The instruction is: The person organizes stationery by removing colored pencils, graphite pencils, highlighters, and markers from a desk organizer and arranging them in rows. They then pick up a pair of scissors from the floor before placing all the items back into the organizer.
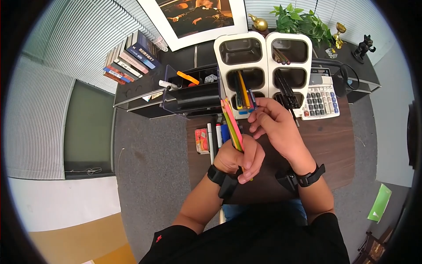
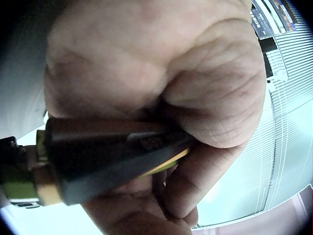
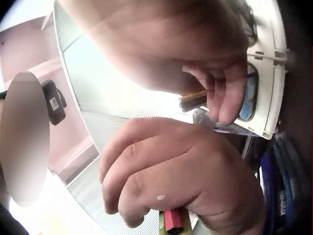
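Observation:
My left hand (image 1: 241,156) grips a bundle of pencils (image 1: 232,123), pink and yellow-green among them, tips pointing up and away. In the left wrist view, dark barrels (image 2: 107,159) with gold bands stick out from the palm. At the white organizer (image 1: 266,81), my right hand (image 1: 278,132) has loosely bent fingers beside the front left compartment, with nothing visible between thumb and fingers. Yellow and dark pencils (image 1: 244,90) stand in that column, close by its fingertips. Black pens (image 1: 285,90) fill compartments of the right column; brown pencils (image 1: 281,57) lean in its rear one.
Left of the organizer is a clear-sided holder (image 1: 191,94) with an orange marker (image 1: 188,78). On the desk lie a red-orange box (image 1: 201,141) and several markers (image 1: 210,141). A calculator (image 1: 321,101) sits at right; books (image 1: 132,57) and a plant (image 1: 303,24) stand behind.

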